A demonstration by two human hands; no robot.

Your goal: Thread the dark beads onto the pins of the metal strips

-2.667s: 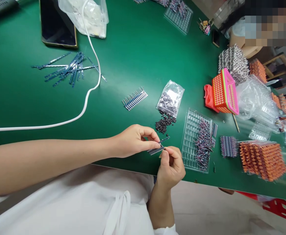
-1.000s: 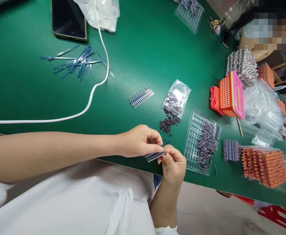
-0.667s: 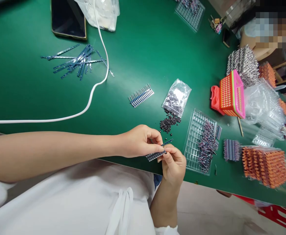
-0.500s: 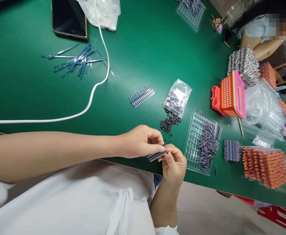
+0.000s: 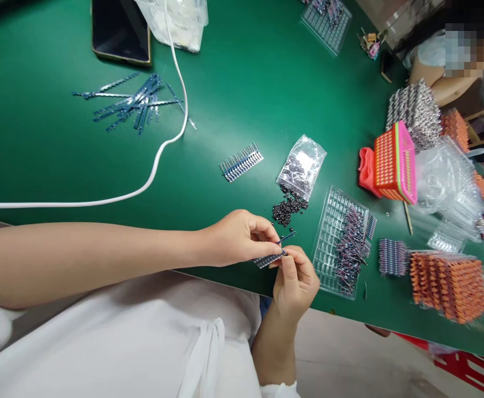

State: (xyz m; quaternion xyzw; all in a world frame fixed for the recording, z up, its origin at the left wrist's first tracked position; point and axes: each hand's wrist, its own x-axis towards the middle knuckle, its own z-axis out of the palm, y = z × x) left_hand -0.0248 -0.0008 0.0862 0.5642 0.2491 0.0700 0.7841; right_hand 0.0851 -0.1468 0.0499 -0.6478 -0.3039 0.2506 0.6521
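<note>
My left hand [image 5: 237, 237] is closed in a pinch on a dark comb-like strip of small parts [image 5: 266, 260], just over the table's near edge. A thin blue bar [image 5: 287, 237] sticks out beyond its fingers. My right hand [image 5: 296, 284] is closed too, thumb and fingertips meeting at the strip's right end. Whatever sits between those fingertips is too small to make out. Close above lie loose small black beads [image 5: 287, 211], spilled from a clear zip bag [image 5: 303, 163]. A similar strip with pins [image 5: 242, 162] lies on the green table.
Right of my hands, a clear plastic tray [image 5: 324, 249] holds a heap of pinned parts. Farther right are orange stacked parts [image 5: 449, 284] and a plastic basket [image 5: 391, 160]. Blue strips [image 5: 142, 102], a white cable [image 5: 154, 166] and a phone [image 5: 121, 30] lie left. A person [image 5: 436, 61] sits opposite.
My right hand has shifted slightly right, and its thumb stands more upright. The strip and my left fingertips have moved a little right with it. Both hands stay pinched together.
</note>
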